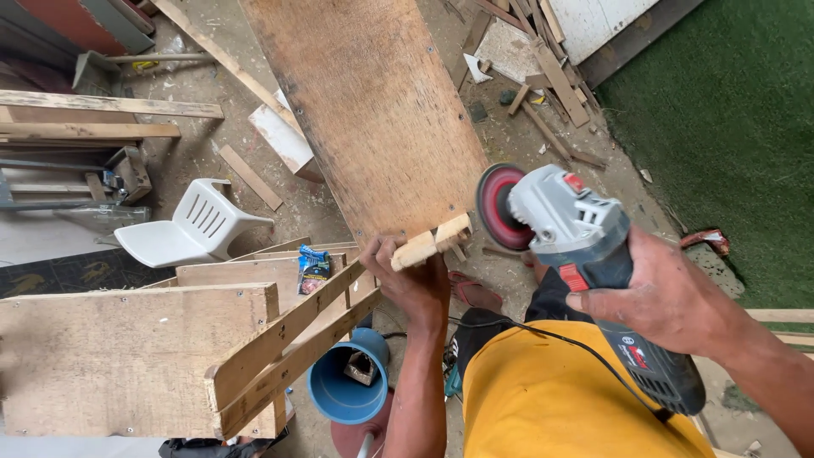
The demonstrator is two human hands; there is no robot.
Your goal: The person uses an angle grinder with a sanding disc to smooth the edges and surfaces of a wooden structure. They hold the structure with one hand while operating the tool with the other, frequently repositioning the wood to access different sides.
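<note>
From my feed, left hand [413, 280] is clamped round a small wood block [431, 242] dead centre against the board [373, 110], right hand [670, 301] at 3 o'clock gripping the grinder [585, 254], disc [496, 208] just beside the block.

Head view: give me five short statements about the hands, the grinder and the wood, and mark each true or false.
1. The right hand grips an angle grinder. True.
2. The left hand holds a small wood piece. True.
3. The grinder's disc is blue. False: it is red.
4. The white plastic chair stands upright. False: it lies tipped over on the floor.
5. The wood piece is held at the end of a large board. True.
</note>
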